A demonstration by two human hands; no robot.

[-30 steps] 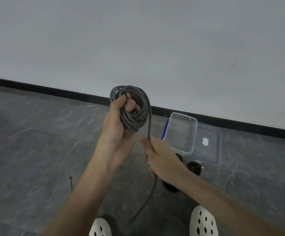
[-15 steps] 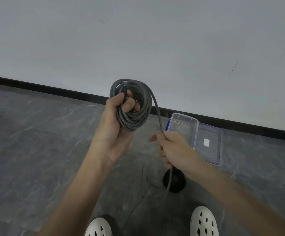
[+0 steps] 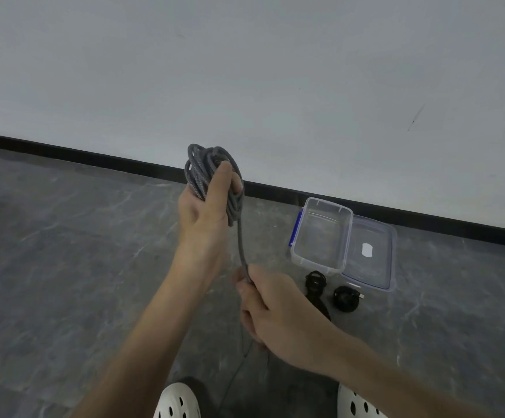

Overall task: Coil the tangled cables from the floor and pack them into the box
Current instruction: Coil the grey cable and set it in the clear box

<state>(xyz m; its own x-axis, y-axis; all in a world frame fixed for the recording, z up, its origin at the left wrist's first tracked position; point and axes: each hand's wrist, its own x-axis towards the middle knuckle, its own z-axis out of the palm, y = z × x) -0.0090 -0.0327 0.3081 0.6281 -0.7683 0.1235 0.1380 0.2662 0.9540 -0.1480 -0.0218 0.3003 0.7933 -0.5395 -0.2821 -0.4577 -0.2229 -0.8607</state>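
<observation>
My left hand [image 3: 206, 209] holds up a coil of grey braided cable [image 3: 198, 170], fingers curled round its loops. A free strand runs down from the coil into my right hand [image 3: 275, 309], which grips it lower down; the strand's tail hangs toward the floor between my feet. To the right, a clear plastic box [image 3: 320, 236] with blue clips sits open on the floor, its lid [image 3: 369, 254] lying flat beside it. In front of the box lie two coiled black cables, one [image 3: 315, 282] partly behind my right hand and one [image 3: 346, 298] to its right.
The floor is grey stone tile. A white wall with a black skirting board [image 3: 94, 155] runs across close behind the box. My white perforated shoes [image 3: 177, 401] show at the bottom edge.
My left hand has turned the coil so its back faces me. My right hand dropped down the strand and pulled it straight below the coil.
</observation>
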